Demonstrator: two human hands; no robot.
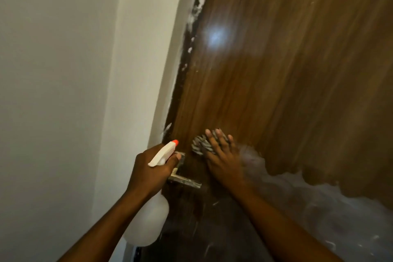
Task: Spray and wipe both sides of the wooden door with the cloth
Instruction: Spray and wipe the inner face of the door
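The wooden door (276,70) is filling most of the view, its brown grain running top to bottom and a pale glare sitting on the upper panel. A whitish, cloudy film is covering its lower right part, and white flecks are dotting its left edge where it is meeting the white wall (63,70). No table or counter is showing; the room is offering only this wall, the door frame and dim light.

The spray bottle (148,219) is hanging in the left hand (148,172), whose fingers are curled tight around its neck, one finger lying by the trigger, the orange nozzle pointing up toward the door. Just behind that hand the metal door handle (185,181) is sticking out.

The right hand (223,159) is lying flat with fingers spread, pressing the striped cloth (201,144) against the door just above the handle; the cloth is bunched small and mostly hidden under the fingers.

As for risk, the bunched cloth is probably covering little wood per pass, so streaks of the film may be getting left behind. The hand may be snagging the cloth on the handle, given how near it is working. The bottle, gripped so close to the lever, could be knocking against it, or a stray squeeze could be wetting the wall.
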